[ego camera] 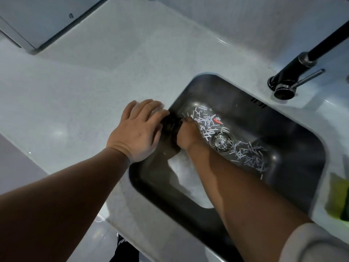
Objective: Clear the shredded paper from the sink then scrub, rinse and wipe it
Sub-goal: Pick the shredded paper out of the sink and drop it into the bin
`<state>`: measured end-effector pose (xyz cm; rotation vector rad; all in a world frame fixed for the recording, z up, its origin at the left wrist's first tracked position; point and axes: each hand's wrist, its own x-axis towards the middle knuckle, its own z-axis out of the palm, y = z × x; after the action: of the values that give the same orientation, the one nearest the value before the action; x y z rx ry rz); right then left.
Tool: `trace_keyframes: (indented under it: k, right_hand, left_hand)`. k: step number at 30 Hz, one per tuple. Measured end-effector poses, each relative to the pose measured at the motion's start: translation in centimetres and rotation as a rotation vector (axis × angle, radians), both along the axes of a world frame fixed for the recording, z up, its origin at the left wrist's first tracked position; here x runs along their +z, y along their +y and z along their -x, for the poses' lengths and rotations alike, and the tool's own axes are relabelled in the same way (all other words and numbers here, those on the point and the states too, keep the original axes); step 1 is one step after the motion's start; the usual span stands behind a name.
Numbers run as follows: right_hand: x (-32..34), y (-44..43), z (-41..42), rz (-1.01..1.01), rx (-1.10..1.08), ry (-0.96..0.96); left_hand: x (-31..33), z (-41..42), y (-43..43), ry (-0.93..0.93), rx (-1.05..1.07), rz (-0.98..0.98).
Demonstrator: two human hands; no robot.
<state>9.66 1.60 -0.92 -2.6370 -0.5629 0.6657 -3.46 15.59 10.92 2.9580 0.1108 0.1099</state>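
A dark steel sink (287,133) is set into a pale countertop. Shredded paper (206,120), white strips with one red bit, lies scattered over the sink floor around the round drain strainer (221,141), with a second patch toward the right wall. My left hand (137,133) rests flat on the sink's left rim, fingertips reaching over the edge. Down in the basin by the left wall, my right hand (188,135) has its fingers curled round a clump of shreds. Its fingertips are lost in shadow.
A black tap (290,76) with a metal lever stands on the counter at the sink's back right. A green sponge (338,201) lies on the counter at the right edge. The speckled countertop (75,95) stretches left and back.
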Motion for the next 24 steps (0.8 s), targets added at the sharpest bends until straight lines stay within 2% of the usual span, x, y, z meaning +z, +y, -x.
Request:
trace_keyframes:
  k: [2,7,11,13,15,20,22,24]
  right_hand:
    - [-0.6,0.0,1.2,0.056,0.055,-0.017]
    - [-1.9,-1.6,4.1,0.025,0.271,-0.112]
    - [-1.7,-4.2,3.7,0.024,0.506,-0.159]
    - [-2.1,-5.3,3.0,0.053,0.546,-0.162]
    - [-2.3,-5.8,2.7,0.031,0.445,-0.118]
    - [-1.7,-5.8,1.2,-0.235,-0.149,0.205]
    - [-1.3,-5.4,0.6,-0.272,-0.217,0.228]
    - [-0.8,-4.5,0.0,-0.272,-0.231,0.168]
  left_hand:
    - [0.0,0.0,0.0,0.002,0.000,-0.006]
    - [-0.1,0.0,0.1,0.021,0.007,-0.013]
    - [-0.2,0.0,0.0,0.016,0.006,-0.009]
    - [-0.2,0.0,0.0,0.015,0.006,-0.007]
    - [-0.2,0.0,0.0,0.015,0.005,-0.001]
    - [-0.2,0.0,0.0,0.027,0.011,-0.001]
    - [-0.3,-0.1,0.0,0.027,0.009,0.000]
    - [-0.4,-0.1,0.0,0.028,0.008,-0.002]
